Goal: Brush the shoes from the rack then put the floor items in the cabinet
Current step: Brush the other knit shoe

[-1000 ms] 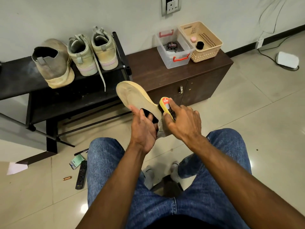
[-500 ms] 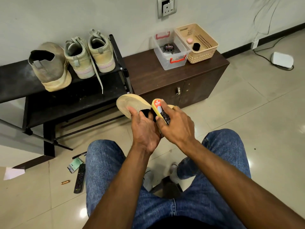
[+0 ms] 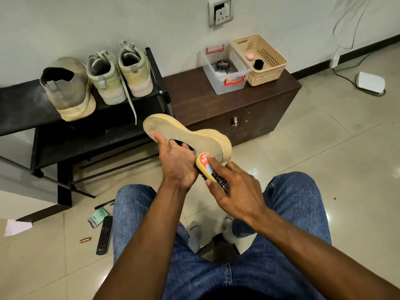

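Both hands are busy: the left hand (image 3: pixel 176 163) grips the beige shoe (image 3: pixel 188 137) at its opening, the right hand (image 3: pixel 236 189) holds the brush (image 3: pixel 207 167). It looks light and soft, so the firm sole edge seems the better hold.

What I can't make out from the head camera

The left hand (image 3: pixel 177 163) covers the beige shoe (image 3: pixel 194 137) at its opening, its fingers lost inside. My right hand (image 3: pixel 236 187) hides most of the yellow brush (image 3: pixel 203 164), bristles barely showing. The rack (image 3: pixel 26 109) runs off the left edge. The tin's (image 3: pixel 223 66) label is too small to read. My legs mask part of the remote (image 3: pixel 104 234).
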